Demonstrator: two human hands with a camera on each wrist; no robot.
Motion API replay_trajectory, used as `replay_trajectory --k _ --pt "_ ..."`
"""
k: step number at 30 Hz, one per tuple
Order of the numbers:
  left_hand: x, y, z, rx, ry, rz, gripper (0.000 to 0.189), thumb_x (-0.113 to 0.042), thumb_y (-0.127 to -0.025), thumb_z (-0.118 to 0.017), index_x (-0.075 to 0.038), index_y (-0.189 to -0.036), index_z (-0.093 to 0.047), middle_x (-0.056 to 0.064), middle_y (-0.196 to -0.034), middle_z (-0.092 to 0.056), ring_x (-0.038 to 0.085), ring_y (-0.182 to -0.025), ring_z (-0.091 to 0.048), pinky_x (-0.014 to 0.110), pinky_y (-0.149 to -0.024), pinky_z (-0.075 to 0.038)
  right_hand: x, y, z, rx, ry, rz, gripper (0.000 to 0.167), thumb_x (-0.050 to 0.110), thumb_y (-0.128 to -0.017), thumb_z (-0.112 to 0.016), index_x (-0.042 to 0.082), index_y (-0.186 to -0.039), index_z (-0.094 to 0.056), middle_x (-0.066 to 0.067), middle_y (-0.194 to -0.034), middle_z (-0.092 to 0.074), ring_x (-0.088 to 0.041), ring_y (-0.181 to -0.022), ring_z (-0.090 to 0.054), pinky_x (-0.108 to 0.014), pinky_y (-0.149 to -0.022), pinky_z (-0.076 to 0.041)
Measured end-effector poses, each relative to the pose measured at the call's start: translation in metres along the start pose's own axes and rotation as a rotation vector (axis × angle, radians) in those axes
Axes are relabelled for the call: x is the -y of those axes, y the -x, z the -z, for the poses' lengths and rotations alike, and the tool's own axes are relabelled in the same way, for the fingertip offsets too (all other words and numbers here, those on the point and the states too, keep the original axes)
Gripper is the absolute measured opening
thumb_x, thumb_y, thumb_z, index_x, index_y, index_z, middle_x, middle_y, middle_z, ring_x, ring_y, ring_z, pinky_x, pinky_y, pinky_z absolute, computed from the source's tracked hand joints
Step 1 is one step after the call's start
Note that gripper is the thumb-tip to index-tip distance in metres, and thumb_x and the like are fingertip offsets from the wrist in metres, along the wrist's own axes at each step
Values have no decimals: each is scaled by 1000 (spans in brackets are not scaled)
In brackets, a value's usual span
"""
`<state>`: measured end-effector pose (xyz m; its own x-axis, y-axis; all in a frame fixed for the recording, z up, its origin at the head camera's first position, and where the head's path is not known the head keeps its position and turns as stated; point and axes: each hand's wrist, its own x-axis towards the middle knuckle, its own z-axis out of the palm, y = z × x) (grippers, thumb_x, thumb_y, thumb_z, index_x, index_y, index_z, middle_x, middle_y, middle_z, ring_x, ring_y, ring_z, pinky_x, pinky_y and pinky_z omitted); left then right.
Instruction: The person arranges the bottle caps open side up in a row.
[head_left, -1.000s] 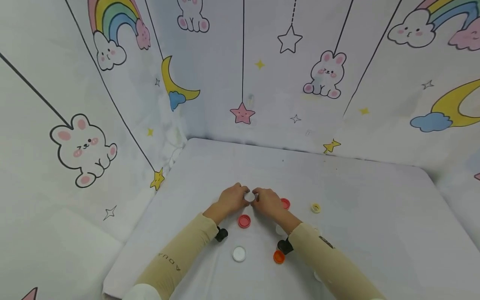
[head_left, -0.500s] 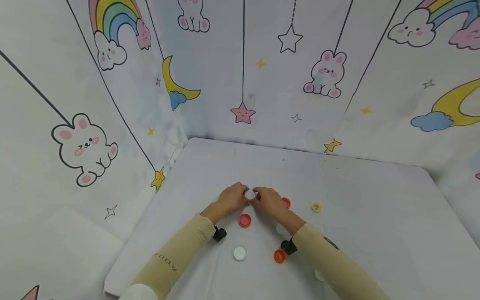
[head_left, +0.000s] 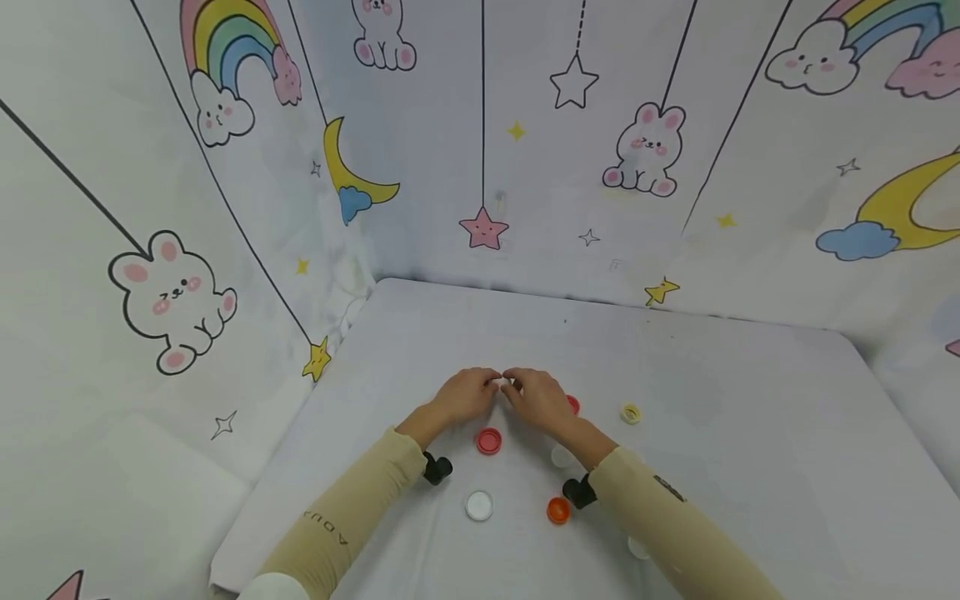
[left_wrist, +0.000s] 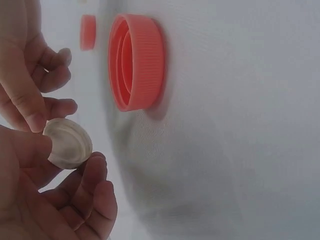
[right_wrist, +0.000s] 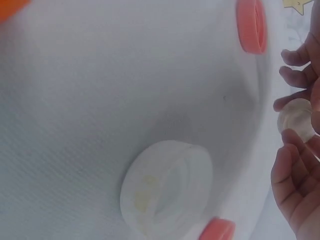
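Between my two hands is a small whitish bottle cap (left_wrist: 71, 145), tilted so its hollow ringed inside faces the left wrist camera. My left hand (head_left: 467, 395) pinches it between thumb and fingers. From the other side my right hand (head_left: 542, 402) pinches the cap's edge with its fingertips. In the head view the fingers hide most of this cap. A red cap (head_left: 489, 442) lies just in front of the hands, and another red cap (head_left: 573, 406) is partly covered by the right hand. Near the right wrist rests a white cap (right_wrist: 170, 192) with a yellowish stain.
More caps lie on the white-covered table (head_left: 735, 433): a white one (head_left: 479, 506), an orange one (head_left: 558, 511) and a yellow ring-like one (head_left: 631, 414). Another white cap (head_left: 638, 547) shows beside the right sleeve. Cartoon-printed white walls (head_left: 420, 242) border the table.
The held cap has turned from facing the head camera to almost hidden behind the fingers. Both hands' fingertips have come closer together over it. The caps on the table have stayed in place.
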<state>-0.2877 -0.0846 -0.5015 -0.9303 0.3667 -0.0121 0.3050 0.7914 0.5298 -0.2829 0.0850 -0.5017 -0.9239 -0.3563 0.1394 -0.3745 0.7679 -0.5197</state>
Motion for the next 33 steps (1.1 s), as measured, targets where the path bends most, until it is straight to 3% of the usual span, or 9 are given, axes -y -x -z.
replay_trajectory --k 7,13,16,19,24,33 --pt "4 -2 4 -29 127 79 28 -22 -103 -47 -7 -118 -66 2 -94 -69 14 -83 -61 33 -74 -49 1 0 1 17 -19 24 41 21 -92 -67 9 -131 -60 3 -85 -67 -11 -69 -55 -29 -64 -47" --pt "7 -5 6 -62 223 151 27 -23 -102 -50 -4 -106 -69 2 -85 -68 13 -74 -57 27 -64 -45 3 -2 1 54 -53 66 50 21 -91 -69 11 -138 -54 7 -84 -64 -9 -65 -52 -26 -61 -46" --pt "7 -6 6 -55 235 141 29 -25 -102 -50 -4 -109 -69 1 -84 -68 11 -73 -57 26 -64 -45 4 -3 2 45 -44 64 51 17 -89 -71 11 -137 -55 6 -83 -63 -10 -67 -52 -27 -62 -46" --pt "8 -6 6 -45 271 115 33 -26 -98 -57 -3 -121 -63 1 -84 -67 10 -71 -57 26 -62 -45 4 -4 4 9 -37 50 50 14 -87 -73 10 -134 -57 4 -81 -63 -11 -67 -52 -28 -62 -45" --pt "8 -5 3 -31 352 64 47 -14 -88 -69 -3 -130 -52 2 -83 -63 10 -65 -56 24 -58 -44 0 -5 5 -29 -35 23 47 16 -87 -74 8 -132 -59 3 -77 -60 -11 -63 -50 -27 -57 -43" --pt "9 -1 -3 -161 162 3 35 -15 -89 -71 -8 -121 -60 -4 -80 -65 7 -65 -54 24 -61 -44 -4 -6 -1 17 -33 -6 49 19 -90 -72 5 -135 -57 1 -80 -64 -11 -65 -51 -26 -58 -44"
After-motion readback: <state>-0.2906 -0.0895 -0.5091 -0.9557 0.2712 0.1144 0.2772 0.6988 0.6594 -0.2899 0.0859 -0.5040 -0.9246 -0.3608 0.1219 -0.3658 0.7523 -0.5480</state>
